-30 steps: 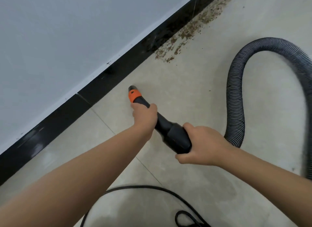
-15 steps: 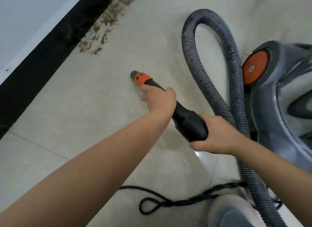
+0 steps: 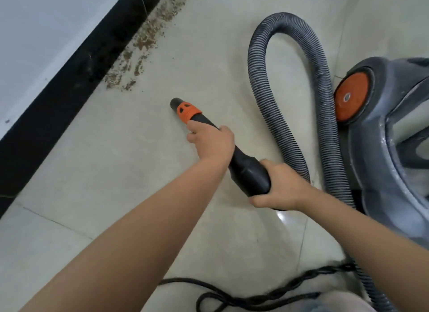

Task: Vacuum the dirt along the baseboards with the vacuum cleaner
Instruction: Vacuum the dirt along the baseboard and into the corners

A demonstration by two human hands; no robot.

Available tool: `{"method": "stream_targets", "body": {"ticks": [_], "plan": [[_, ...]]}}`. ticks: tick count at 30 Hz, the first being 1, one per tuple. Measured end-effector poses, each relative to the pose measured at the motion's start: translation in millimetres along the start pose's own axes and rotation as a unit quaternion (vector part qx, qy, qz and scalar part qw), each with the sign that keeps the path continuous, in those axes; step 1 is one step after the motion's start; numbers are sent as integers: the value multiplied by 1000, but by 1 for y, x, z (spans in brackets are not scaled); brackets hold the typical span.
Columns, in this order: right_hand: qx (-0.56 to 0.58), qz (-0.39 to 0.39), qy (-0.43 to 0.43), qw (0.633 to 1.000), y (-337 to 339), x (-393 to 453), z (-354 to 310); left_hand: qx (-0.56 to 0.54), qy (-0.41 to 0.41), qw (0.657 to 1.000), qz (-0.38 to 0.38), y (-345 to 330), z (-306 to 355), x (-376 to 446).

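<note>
Both hands grasp the nozzle (image 3: 185, 110) wand — left hand (image 3: 212, 142) forward to steer, right hand (image 3: 279, 187) behind to push. Its tip sits short of the dirt (image 3: 139, 54) lining the baseboard (image 3: 76, 79) — vacuum cleaner (image 3: 390, 130) trailing right.

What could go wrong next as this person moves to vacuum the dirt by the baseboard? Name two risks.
The power cord lies looped on the floor by the person's feet, so a step could snag it. The hose curls tightly beside the vacuum body; reaching the nozzle toward the dirt might tug the machine.
</note>
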State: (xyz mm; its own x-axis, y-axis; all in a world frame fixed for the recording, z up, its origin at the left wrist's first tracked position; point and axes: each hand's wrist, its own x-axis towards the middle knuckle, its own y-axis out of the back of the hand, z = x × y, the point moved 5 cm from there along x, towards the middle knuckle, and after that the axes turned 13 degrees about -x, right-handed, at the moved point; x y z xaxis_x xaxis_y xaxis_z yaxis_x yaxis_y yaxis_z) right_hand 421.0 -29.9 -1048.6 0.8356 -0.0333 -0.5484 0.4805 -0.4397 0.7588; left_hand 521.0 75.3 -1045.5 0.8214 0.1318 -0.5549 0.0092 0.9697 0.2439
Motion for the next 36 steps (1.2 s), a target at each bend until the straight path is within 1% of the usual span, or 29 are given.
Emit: {"method": "stream_targets", "body": {"ticks": [6,10,13,15,22,28,31,36], "plan": [[-45,2,67,997,2,51,-68,54,-1,997,58,57,18,57],[-46,9,94,994,2,70,-100,68,8,995,68,85,22,76],[-40,5,97,994,-1,72,-109,79,19,995,63,93,24,78],[-35,2,88,996,-2,66,-106,111,10,993,38,88,26,74],[4,-19,27,999,-9,23,-73,200,-22,975,-98,41,19,43],[20,-14,-9,1000,-9,0,-50,220,-15,964,-146,18,17,21],[22,-17,-18,999,-6,-11,-44,212,-7,966,-147,11,16,14],[52,-54,6,997,-1,-6,-45,203,18,974,-103,20,14,16]]}}
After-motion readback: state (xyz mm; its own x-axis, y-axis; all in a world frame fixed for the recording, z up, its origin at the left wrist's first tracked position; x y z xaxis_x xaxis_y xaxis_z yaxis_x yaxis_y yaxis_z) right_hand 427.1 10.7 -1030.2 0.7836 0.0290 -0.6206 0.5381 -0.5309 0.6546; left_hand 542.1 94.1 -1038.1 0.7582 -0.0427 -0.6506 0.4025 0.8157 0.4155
